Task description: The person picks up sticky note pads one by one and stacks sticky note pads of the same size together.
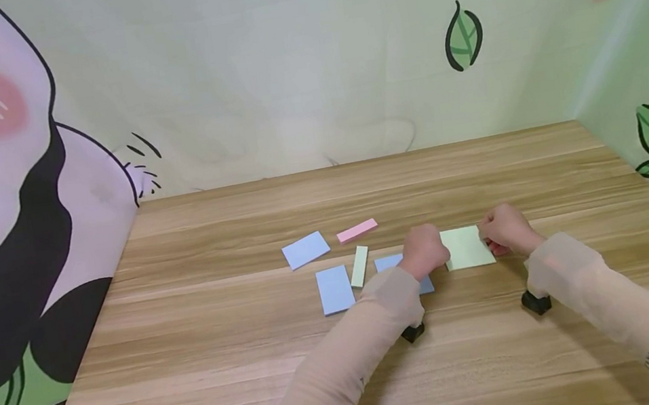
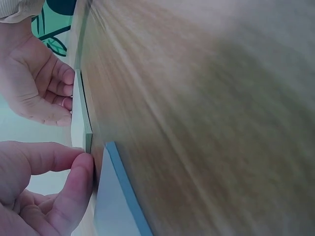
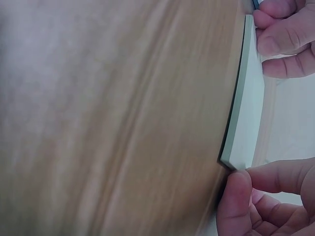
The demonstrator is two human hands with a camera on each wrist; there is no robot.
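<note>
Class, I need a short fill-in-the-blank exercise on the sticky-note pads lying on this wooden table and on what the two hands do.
1. Both hands, the left hand and the right hand, touch the pale ____ pad.
2. The narrow pad farthest from the person is ____.
3. The table is made of ____.

Missing words: green; pink; wood

**Soft light up top, fuzzy close-ups**

The head view is bright and even, with small soft shadows under the arms. The edges bend a little. In both wrist views the wooden table (image 2: 206,123) looks smeared and blurry, and only the fingertips look sharp.
</note>
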